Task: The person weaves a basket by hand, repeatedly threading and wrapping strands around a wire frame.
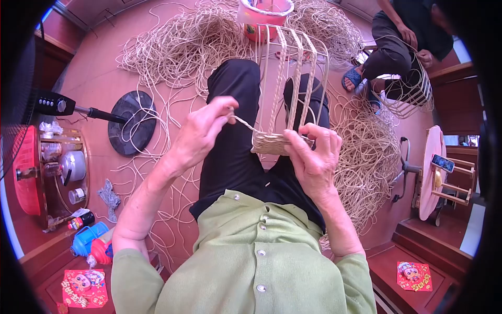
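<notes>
Between my knees stands a wire basket frame (281, 63) with pale cord wound lengthwise on its bars. A tightly woven band (269, 143) covers its near end. My left hand (196, 133) is closed in a pinch on a strand of cord (244, 123), drawn out taut from the band's left corner. My right hand (316, 157) grips the right side of the woven band, thumb and fingers bent over its upper edge. The palm and part of the band behind those fingers are hidden.
Heaps of loose cord (178, 47) lie ahead and to the right (361, 162). A pink bucket (264, 18) stands beyond the frame. A fan base (132, 123) is at left, a round stool (431, 172) at right. Another person (397, 47) sits holding a similar frame.
</notes>
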`<state>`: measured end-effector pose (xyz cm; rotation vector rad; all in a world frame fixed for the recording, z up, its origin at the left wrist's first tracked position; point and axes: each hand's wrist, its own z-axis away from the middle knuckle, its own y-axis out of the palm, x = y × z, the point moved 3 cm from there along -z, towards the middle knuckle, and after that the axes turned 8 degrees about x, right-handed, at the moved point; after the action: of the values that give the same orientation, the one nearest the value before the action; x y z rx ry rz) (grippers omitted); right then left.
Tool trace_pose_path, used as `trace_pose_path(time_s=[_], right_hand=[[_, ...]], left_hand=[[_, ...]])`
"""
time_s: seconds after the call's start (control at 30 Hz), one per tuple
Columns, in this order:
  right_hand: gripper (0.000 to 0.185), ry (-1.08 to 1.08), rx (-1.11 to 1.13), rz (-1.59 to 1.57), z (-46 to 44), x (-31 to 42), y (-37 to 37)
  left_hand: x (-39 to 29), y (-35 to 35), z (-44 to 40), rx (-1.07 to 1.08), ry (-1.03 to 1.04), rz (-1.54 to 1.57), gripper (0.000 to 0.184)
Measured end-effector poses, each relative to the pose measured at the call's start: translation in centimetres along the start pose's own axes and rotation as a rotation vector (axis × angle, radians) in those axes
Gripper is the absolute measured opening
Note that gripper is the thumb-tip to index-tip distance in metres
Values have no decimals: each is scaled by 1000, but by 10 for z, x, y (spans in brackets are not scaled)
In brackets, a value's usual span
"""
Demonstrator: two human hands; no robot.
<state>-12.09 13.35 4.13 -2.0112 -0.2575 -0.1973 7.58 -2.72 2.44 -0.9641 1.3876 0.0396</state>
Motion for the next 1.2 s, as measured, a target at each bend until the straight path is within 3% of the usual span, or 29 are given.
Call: trace_pose_path(time_s=[0.03, 0.07, 0.17, 0.2, 0.33, 0.43, 0.53, 0.6, 0.63, 0.73, 0.77, 0.8, 0.83, 0.9, 0.97, 1.03, 1.13, 1.2], right_hand=[[36, -27, 14, -16, -5, 2, -2], [36, -53, 31, -32, -12, 4, -2], [29, -128, 99, 13, -38, 14, 2], [25, -114, 162, 67, -45, 16, 6], [15, -100, 299, 123, -55, 21, 9], [16, -136, 344, 92, -57, 18, 12], [9, -173, 235, 84, -60, 16, 11], [9, -187, 134, 76, -58, 23, 1], [7, -150, 94, -86, -58, 26, -11], [8, -72, 59, -696, -49, 40, -72], [8, -70, 97, -974, -42, 41, -85], [6, -153, 35, -1179, -34, 38, -87], [6, -101, -16, -1350, -28, 38, -91], [9, 135, -3, -1250, -25, 23, -92], [8, 435, -17, -1165, -27, 5, -59], [9, 307, 137, -809, -28, -18, -29], [11, 11, 140, -409, -38, -21, -14], [15, 30, 320, -350, -48, -21, -14]], left_hand=[[2, 4, -5, -2, -92, 138, 27], [7, 11, -12, 94, -90, 80, 40], [4, 34, -30, 313, -153, 307, 48], [1, 39, -33, 380, -240, 585, 59], [2, 43, -27, 340, -229, 912, 69], [6, 49, -24, 301, -215, 849, 68], [-8, 32, -23, 210, -183, 528, 67], [-13, 6, -14, -173, -153, 132, 54], [-26, -9, -7, -392, -147, -64, 49], [-86, -23, 6, -261, 279, 60, 43], [-100, -7, 14, -18, 287, 383, 44], [-118, -1, 17, 185, 338, 478, 41], [-125, 10, 25, 218, 288, 609, 29], [-119, 12, 30, 120, 54, 602, 18], [-98, 14, 15, -220, -96, 435, 12], [-69, 15, -4, -243, -167, 192, 10], [-59, 16, -20, -171, -214, 57, 11], [-56, 18, -31, -131, -205, -76, 13]])
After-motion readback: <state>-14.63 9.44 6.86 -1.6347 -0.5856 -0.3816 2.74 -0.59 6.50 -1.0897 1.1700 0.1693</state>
